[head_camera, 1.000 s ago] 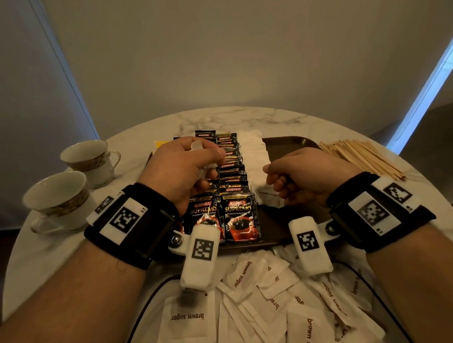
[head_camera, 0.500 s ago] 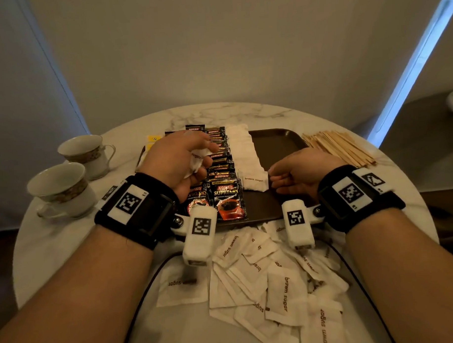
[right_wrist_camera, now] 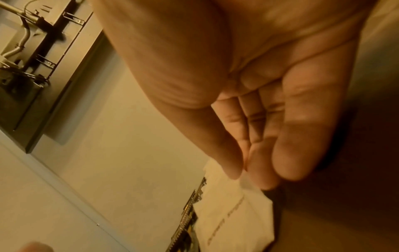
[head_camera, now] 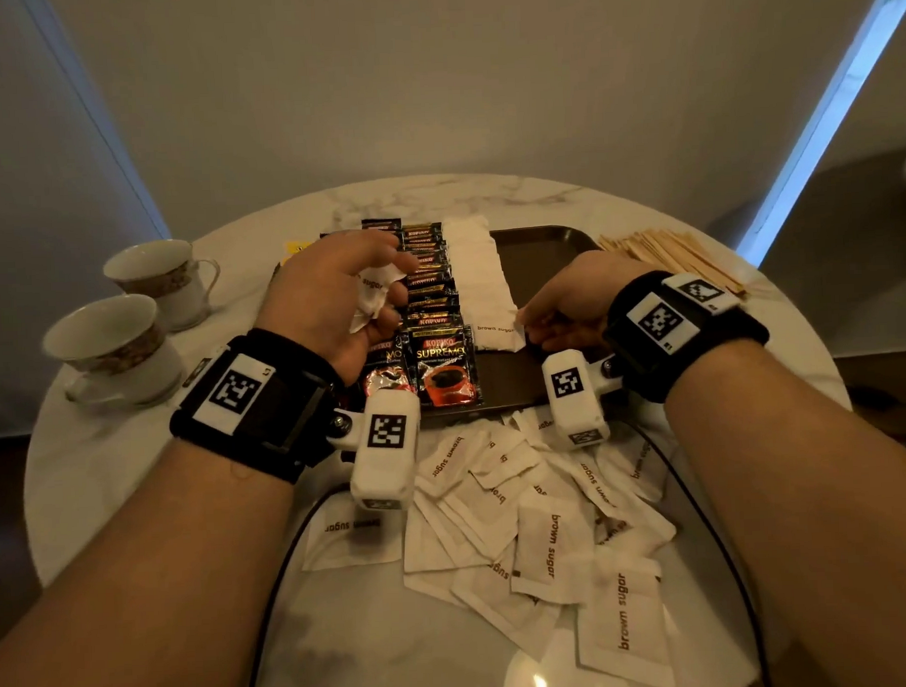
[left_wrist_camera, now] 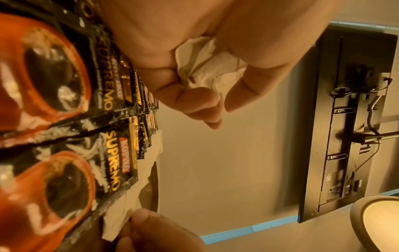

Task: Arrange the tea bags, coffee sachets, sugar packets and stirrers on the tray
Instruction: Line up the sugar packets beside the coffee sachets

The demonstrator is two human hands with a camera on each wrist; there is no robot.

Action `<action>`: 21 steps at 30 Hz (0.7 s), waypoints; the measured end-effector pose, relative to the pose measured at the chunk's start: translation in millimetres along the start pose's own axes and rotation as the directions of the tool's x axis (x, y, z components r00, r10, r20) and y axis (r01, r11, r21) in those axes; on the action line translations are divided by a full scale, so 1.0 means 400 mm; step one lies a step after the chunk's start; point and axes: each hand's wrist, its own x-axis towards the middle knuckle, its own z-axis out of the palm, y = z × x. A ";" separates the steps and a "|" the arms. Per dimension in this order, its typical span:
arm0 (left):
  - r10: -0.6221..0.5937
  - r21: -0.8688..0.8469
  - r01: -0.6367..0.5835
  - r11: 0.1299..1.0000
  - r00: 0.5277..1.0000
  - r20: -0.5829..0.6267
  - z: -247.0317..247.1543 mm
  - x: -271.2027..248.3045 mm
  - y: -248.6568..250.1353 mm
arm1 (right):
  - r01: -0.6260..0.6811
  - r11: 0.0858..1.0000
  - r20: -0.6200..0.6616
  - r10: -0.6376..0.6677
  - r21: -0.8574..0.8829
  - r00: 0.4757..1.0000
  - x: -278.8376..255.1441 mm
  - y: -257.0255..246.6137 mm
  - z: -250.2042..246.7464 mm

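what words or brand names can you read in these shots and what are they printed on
"KOPIKO SUPREMO": front coffee sachets on the tray.
"KOPIKO": sachets behind them; their small print is too blurred.
"brown sugar": front packet of the tray's white row.
"brown sugar": loose packets on the table.
"sugar": crumpled packets in the left hand.
Wrist tags: square codes, no words.

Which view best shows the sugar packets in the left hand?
Left wrist: the sugar packets fill the left hand, crumpled in its grip. The head view shows them partly, with "sugar" readable. The right wrist view misses them.
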 end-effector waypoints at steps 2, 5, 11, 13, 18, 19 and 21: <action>0.000 -0.016 0.000 1.000 1.000 0.009 -0.002 0.004 0.004 | -0.008 0.999 0.000 0.008 -0.032 1.000 -0.001 -0.006 0.002; -0.004 -0.017 0.004 1.000 1.000 0.007 -0.004 0.006 0.005 | -0.018 0.998 -0.024 0.017 -0.068 1.000 0.001 -0.013 0.005; -0.003 -0.021 0.003 1.000 1.000 -0.001 -0.009 0.002 0.011 | -0.011 0.996 -0.063 0.005 -0.088 0.998 0.004 -0.022 0.010; -0.010 -0.020 0.010 1.000 1.000 -0.007 -0.010 0.001 0.012 | -0.005 0.996 -0.065 0.000 -0.088 0.998 0.001 -0.022 0.011; -0.019 -0.006 0.019 1.000 1.000 -0.020 -0.012 0.003 0.015 | -0.007 1.000 -0.050 0.006 -0.016 0.999 -0.003 -0.014 0.012; -0.020 -0.004 0.020 1.000 1.000 -0.021 -0.012 0.003 0.015 | -0.010 1.000 -0.045 0.010 -0.002 0.999 -0.006 -0.011 0.011; -0.021 0.000 0.021 1.000 1.000 -0.021 -0.011 0.003 0.016 | -0.013 0.999 -0.031 0.014 0.035 0.999 -0.010 -0.010 0.010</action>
